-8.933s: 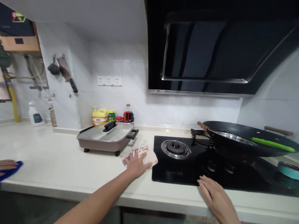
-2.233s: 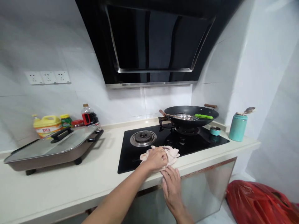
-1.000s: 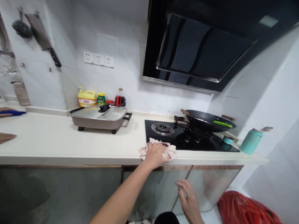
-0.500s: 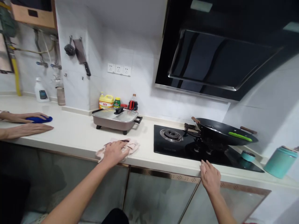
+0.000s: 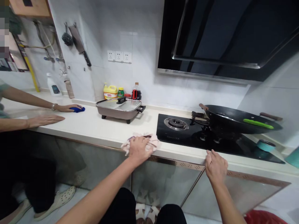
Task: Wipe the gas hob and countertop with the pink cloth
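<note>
At the left, a co-worker's far hand (image 5: 66,108) rests on a blue cloth (image 5: 78,109), while that person's near hand (image 5: 45,120) lies flat on the tabletop (image 5: 100,129). A white bottle (image 5: 53,85) stands behind them, near the wall. A scrubber (image 5: 67,39) and a cleaver (image 5: 78,42) hang from wall hooks.

A yellow jug (image 5: 110,94), a green bottle (image 5: 121,92), a red-lidded jar (image 5: 127,96) and a dark bottle (image 5: 136,93) stand in a row against the wall. Directly in front of them is a rectangular pan (image 5: 115,112), covered by a glass lid (image 5: 111,104) with a black handle.

The pale cloth (image 5: 154,142) lies bunched at the front edge of the tabletop, between the pan and the stove (image 5: 169,134). The left hand (image 5: 139,149) presses on it from above; its fingers are slightly apart and laid over the fabric.

The left burner (image 5: 176,123) of the stove is bare. The right hand (image 5: 216,165) rests at the front edge of the tabletop, holding no visible item. Its fingers are together and bent; whether they close on the edge cannot be determined.

Behind it, a black wok (image 5: 230,126) sits on the stove, with a green handle (image 5: 258,123) at its near side. A turquoise cup (image 5: 266,145) stands at the stove's right end.
</note>
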Available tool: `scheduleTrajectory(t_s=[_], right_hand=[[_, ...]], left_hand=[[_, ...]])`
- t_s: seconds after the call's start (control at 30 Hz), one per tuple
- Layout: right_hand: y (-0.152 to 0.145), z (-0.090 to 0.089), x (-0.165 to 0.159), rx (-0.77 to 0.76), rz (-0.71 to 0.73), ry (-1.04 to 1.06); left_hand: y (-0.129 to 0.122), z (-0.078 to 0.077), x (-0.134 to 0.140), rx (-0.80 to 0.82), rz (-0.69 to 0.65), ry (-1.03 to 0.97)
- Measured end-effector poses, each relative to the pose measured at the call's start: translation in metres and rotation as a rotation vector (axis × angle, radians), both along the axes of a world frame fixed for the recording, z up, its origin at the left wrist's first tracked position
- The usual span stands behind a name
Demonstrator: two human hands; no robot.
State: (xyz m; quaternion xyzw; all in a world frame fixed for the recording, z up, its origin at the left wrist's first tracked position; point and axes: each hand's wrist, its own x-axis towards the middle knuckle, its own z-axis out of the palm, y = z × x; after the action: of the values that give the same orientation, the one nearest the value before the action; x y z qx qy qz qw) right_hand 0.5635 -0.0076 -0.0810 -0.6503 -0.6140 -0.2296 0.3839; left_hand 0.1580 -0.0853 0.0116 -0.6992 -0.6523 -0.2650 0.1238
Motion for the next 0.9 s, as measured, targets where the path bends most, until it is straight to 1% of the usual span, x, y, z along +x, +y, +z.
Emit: scheduleTrajectory(t_s=[0.13,0.23,0.33,0.43,0.5,0.53,0.63,0.73,0.77,0.83,0.9], right_hand=[[-0.003,0.004,-0.003,0.003,-0.001,-0.008],[-0.004,0.006,-0.004,0.002,0.004,-0.024],[-0.003,0.006,-0.004,0.008,0.000,-0.036],[-0.001,0.003,-0.002,0.022,0.013,-0.037],[0.002,0.000,0.001,0.034,0.026,-0.027],[0.004,-0.002,0.003,0.039,0.029,-0.019],[0.008,-0.007,0.008,0.039,0.016,0.003],[0.010,-0.009,0.013,0.026,0.006,-0.007],[0.010,-0.010,0.014,0.018,0.012,-0.019],[0.009,-0.009,0.016,-0.002,0.034,-0.040],[0.008,-0.009,0.017,-0.015,0.051,-0.040]], left_hand=[[0.007,0.001,0.070,-0.054,-0.210,0.000],[0.019,0.003,0.115,-0.063,-0.345,-0.026],[0.036,0.004,0.154,-0.127,-0.454,-0.048],[0.053,0.006,0.190,-0.222,-0.576,-0.010],[0.063,0.009,0.212,-0.256,-0.621,0.020],[0.067,0.012,0.221,-0.272,-0.619,0.030],[0.078,0.022,0.242,-0.346,-0.543,0.062],[0.085,0.027,0.252,-0.435,-0.488,0.108],[0.086,0.026,0.252,-0.440,-0.491,0.117],[0.084,0.024,0.248,-0.400,-0.510,0.113],[0.080,0.021,0.236,-0.341,-0.516,0.096]])
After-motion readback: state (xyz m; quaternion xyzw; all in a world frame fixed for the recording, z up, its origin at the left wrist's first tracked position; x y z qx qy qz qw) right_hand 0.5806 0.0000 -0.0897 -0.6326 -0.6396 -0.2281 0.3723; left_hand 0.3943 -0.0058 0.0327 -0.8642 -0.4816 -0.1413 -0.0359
